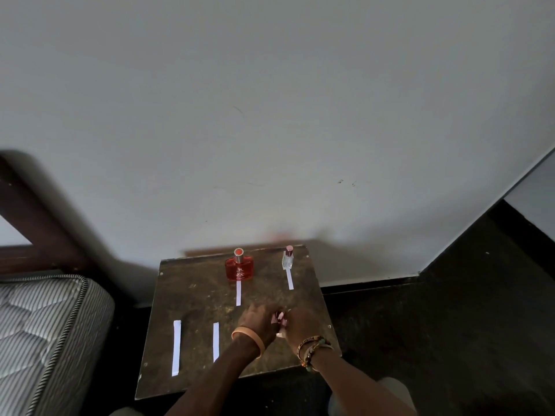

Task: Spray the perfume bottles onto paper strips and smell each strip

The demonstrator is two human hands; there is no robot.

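Observation:
A small perfume bottle with a pink cap [278,319] sits between my two hands over the front right of the brown table [195,295]. My left hand [255,318] and my right hand [300,324] both hold it, fingers curled round it. A red perfume bottle [239,268] stands at the back with a white paper strip [238,293] in front of it. A slim clear bottle with a pink cap [287,258] stands to its right, also with a strip [289,279]. Two longer strips, one [176,348] beside the other [216,342], lie at the front left.
A striped mattress [45,325] and dark bed frame [36,223] stand left of the table. A pale wall [270,115] rises right behind it. Dark floor [435,325] lies to the right.

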